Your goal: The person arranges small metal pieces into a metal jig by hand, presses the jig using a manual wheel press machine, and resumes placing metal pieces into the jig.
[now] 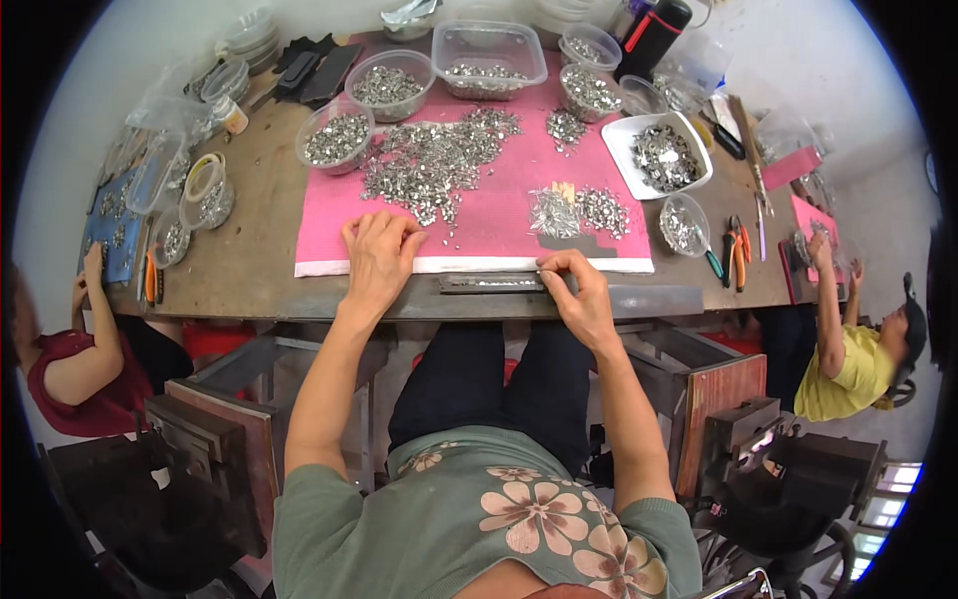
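Observation:
My left hand [379, 252] rests on the front of the pink mat [479, 215], just below a spread pile of small silver metal pieces [424, 165]. Its fingers are curled, with the thumb close to the index finger; anything between them is too small to make out. At the table's front edge lies a dark metal strip [459, 287] with a row of tiny silver pieces along it. My right hand [582, 298] is at the strip's right end, thumb and index finger pinched together. Whatever those fingertips hold is hidden.
Clear tubs [489, 35] of metal pieces line the mat's far side. Right of it are a white tray [616, 150], a small bowl [684, 205] and orange-handled pliers [736, 250]. Slim silver pins [554, 213] lie on the mat. People work at the left [85, 374] and right [848, 364].

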The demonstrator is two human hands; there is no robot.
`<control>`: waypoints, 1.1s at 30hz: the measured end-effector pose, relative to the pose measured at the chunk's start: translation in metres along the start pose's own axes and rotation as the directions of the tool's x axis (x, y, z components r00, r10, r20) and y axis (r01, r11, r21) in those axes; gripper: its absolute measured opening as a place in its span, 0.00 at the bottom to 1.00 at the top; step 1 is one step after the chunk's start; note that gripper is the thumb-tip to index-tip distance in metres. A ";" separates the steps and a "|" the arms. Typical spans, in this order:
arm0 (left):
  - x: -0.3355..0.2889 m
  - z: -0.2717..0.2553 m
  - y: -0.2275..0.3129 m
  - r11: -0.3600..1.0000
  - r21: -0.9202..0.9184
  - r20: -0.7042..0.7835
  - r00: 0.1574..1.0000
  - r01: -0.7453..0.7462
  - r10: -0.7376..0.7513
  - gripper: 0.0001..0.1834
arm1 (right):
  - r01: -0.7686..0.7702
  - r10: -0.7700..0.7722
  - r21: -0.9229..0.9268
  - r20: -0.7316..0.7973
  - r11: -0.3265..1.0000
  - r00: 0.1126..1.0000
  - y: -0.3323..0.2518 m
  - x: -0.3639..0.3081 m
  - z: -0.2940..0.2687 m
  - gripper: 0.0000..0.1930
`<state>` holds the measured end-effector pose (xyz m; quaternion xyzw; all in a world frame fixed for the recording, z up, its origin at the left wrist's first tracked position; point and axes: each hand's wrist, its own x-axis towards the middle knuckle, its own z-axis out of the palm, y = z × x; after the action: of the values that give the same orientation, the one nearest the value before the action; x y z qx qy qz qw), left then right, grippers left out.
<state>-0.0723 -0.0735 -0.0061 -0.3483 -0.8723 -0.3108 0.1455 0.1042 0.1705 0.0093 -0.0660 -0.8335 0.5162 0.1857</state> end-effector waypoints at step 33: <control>-0.033 0.024 0.075 0.867 -0.493 0.019 0.996 -0.065 0.086 0.06 | 0.199 -0.222 -0.175 -0.120 0.964 0.968 0.018 -0.015 0.001 0.06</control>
<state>0.0031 -0.0331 -0.0067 -0.4138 -0.7529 -0.5097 0.0467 0.1167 0.1738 -0.0109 -0.0274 -0.8599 0.4183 0.2913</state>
